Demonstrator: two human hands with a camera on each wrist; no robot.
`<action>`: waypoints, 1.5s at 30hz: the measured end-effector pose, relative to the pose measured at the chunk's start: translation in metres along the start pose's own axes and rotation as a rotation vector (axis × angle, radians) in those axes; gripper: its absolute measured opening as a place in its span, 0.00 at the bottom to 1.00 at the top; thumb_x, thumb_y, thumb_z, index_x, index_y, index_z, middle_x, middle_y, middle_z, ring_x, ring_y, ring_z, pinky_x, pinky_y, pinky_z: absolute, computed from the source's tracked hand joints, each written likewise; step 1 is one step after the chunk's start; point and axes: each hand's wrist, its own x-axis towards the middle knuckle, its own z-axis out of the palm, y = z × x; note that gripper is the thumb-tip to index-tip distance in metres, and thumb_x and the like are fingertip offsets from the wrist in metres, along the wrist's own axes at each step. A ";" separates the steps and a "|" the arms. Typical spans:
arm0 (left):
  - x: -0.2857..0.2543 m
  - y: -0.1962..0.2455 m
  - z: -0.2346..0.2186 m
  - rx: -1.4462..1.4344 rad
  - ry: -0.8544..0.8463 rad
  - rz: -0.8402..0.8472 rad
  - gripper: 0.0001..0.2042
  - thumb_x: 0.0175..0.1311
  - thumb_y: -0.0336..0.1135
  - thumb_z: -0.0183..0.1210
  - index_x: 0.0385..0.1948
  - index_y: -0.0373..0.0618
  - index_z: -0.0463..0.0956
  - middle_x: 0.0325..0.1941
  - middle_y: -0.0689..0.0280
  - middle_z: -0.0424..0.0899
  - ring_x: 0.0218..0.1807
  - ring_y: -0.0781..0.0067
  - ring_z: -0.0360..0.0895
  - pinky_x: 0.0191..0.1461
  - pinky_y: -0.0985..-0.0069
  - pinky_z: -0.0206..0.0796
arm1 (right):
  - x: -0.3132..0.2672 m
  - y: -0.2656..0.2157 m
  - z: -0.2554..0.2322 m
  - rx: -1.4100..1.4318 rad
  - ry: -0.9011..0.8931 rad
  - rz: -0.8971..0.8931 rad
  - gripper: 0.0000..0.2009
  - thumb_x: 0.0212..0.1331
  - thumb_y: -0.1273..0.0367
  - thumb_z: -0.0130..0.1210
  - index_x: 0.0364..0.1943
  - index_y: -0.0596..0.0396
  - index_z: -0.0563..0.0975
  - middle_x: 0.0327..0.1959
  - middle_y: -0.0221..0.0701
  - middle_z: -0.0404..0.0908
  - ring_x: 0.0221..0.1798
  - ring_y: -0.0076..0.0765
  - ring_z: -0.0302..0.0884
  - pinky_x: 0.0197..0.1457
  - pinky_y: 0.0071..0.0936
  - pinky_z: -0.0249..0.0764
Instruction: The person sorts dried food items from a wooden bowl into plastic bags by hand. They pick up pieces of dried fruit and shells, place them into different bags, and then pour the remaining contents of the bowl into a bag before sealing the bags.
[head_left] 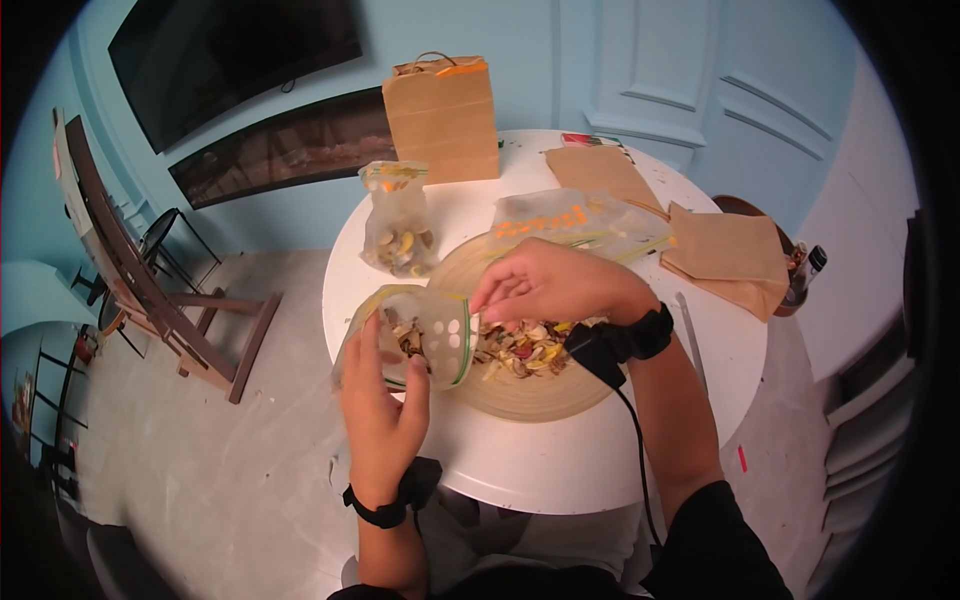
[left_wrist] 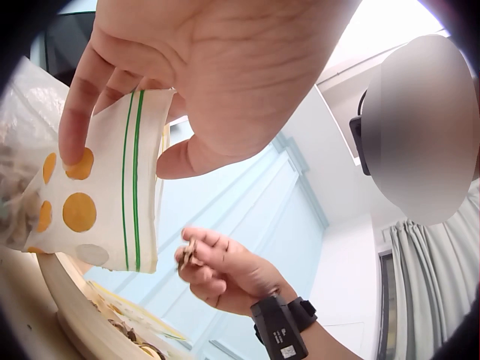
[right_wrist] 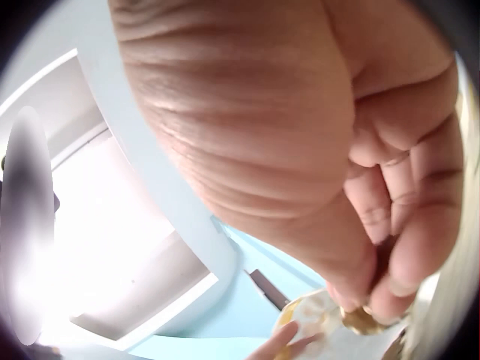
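My left hand [head_left: 385, 415] holds a clear zip bag [head_left: 440, 365] with dotted sides and a green seal line, its mouth turned toward the plate. In the left wrist view, the thumb and fingers lie on either side of the bag [left_wrist: 109, 187] near its mouth. Brown dried slices show inside it. Right beside the opening, my right hand [head_left: 560, 285] pinches small brown dried slices [left_wrist: 189, 255] between thumb and fingertips. Beneath that hand, a round wooden plate [head_left: 500, 405] carries a loose pile of mixed dried slices [head_left: 530, 352], brown, yellow and red.
A filled zip bag [head_left: 398, 235] stands behind the plate, with a brown paper carrier bag [head_left: 440, 125] farther back. Another zip bag with orange print [head_left: 565, 222] lies flat beyond my right hand. Folded brown paper bags [head_left: 730, 248] lie on the right of the white round table [head_left: 540, 470].
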 end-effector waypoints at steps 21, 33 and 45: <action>0.001 0.007 0.000 -0.182 0.113 -0.199 0.32 0.65 0.21 0.56 0.73 0.38 0.60 0.70 0.55 0.70 0.61 0.66 0.76 0.55 0.73 0.75 | 0.032 0.042 0.053 -0.699 0.163 0.034 0.08 0.48 0.68 0.64 0.23 0.60 0.83 0.23 0.44 0.83 0.29 0.52 0.83 0.38 0.44 0.78; 0.009 0.006 0.012 -0.164 0.115 -0.159 0.30 0.62 0.22 0.56 0.70 0.37 0.64 0.64 0.55 0.75 0.46 0.69 0.81 0.43 0.75 0.75 | 0.009 0.015 0.003 -0.230 0.060 0.134 0.08 0.59 0.71 0.64 0.38 0.62 0.83 0.32 0.33 0.88 0.35 0.20 0.83 0.41 0.20 0.79; 0.009 0.019 0.014 -0.184 0.008 -0.181 0.30 0.61 0.19 0.54 0.70 0.37 0.66 0.65 0.57 0.75 0.43 0.76 0.77 0.45 0.77 0.74 | 0.016 0.001 0.036 -0.236 0.268 -0.161 0.15 0.58 0.70 0.63 0.47 0.65 0.82 0.36 0.42 0.88 0.35 0.35 0.86 0.41 0.29 0.79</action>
